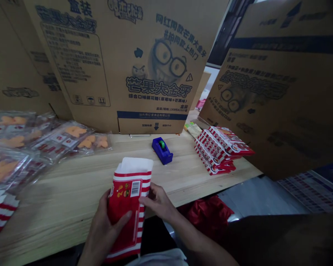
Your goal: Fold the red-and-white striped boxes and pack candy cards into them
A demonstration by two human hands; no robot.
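Observation:
A red-and-white striped paper box [124, 214], flattish, with a barcode and a white flap standing up at its top, is held over the table's front edge. My left hand [107, 225] grips it from the left, thumb across its red face. On the other side my right hand [157, 201] pinches its striped right edge between thumb and fingers. Beyond the box a blue tape dispenser [162, 150] with a green core rests on the wooden table [72, 192], touched by neither hand. What the box holds inside is hidden.
Clear packets with orange pieces [63, 138] are heaped at the left, above more striped boxes [0, 214]. Stacked striped boxes [219, 147] stand at the right. Large cartons [113, 74] wall off the back, another carton [280, 92] the right. A red bag [211, 214] lies below the table.

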